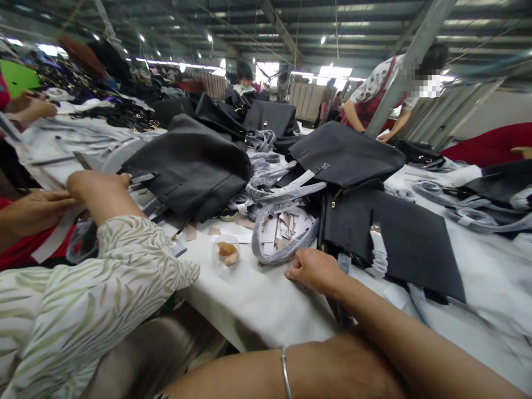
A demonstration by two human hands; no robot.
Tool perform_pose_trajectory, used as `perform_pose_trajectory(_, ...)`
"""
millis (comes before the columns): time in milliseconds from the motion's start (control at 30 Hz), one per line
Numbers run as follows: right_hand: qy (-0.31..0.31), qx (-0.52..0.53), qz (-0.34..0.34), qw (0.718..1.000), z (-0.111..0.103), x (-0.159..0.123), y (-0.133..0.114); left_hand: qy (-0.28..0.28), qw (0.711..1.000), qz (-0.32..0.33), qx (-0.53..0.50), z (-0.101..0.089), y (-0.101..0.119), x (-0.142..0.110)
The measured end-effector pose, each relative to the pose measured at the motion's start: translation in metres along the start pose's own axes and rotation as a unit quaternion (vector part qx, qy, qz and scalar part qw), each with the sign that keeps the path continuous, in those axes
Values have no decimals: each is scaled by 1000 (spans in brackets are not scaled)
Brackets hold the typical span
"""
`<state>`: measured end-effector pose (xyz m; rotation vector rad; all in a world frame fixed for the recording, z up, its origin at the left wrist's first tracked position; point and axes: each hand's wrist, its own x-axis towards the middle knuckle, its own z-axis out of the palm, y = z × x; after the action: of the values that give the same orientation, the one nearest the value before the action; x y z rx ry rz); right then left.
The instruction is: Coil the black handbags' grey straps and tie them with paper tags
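My right hand (315, 270) rests on the white table (249, 299) with its fingers curled under, and what they hold is hidden. It lies between a loop of grey wrapped strap (274, 252) filled with paper tags and a flat black handbag (399, 238). My left forearm with a thin metal bangle (285, 371) crosses the bottom of the view. Of my left hand (216, 379) only the back shows, and its fingers are cut off by the frame edge.
A co-worker in a striped sleeve (108, 277) at my left reaches a hand (100, 185) to another black bag (191, 166). Several more black bags and wrapped straps cover the table. A small clear cup (226, 253) stands near the edge. Other people work farther back.
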<state>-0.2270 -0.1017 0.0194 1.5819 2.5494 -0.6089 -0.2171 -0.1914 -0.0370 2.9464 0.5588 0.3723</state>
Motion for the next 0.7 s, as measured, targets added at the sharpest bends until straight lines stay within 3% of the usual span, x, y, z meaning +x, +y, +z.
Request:
perform_pose_trajectory(100, -50, 85, 30, 995, -14, 3, 7, 37, 997, 66, -5, -6, 0, -6)
perform_pose_trajectory(167, -71, 136, 25, 988, -35, -9, 13, 59, 997, 47, -16, -13, 2, -10)
perform_pose_trajectory(267, -90, 257, -16, 962, -71, -54, 35, 59, 998, 19, -25, -21, 5, -13)
perform_pose_trajectory(367, -89, 317, -4, 944, -86, -124, 84, 53, 998, 6, -17, -27, 9, -12)
perform_pose_trajectory(433, -72, 307, 83, 945, -76, -172, 124, 47, 999, -2, -21, -31, 11, -12)
perform_pose_trajectory(533, -40, 259, 243, 934, -39, -228, 178, 28, 998, -16, -50, -35, 14, -10)
perform_pose_trajectory(633, -43, 220, 330, 917, -8, -257, 210, 17, 996, -38, -83, -34, 16, -8)
perform_pose_trajectory(700, -46, 169, 339, 924, -1, -263, 218, 13, 994, -50, -99, -33, 18, -6)
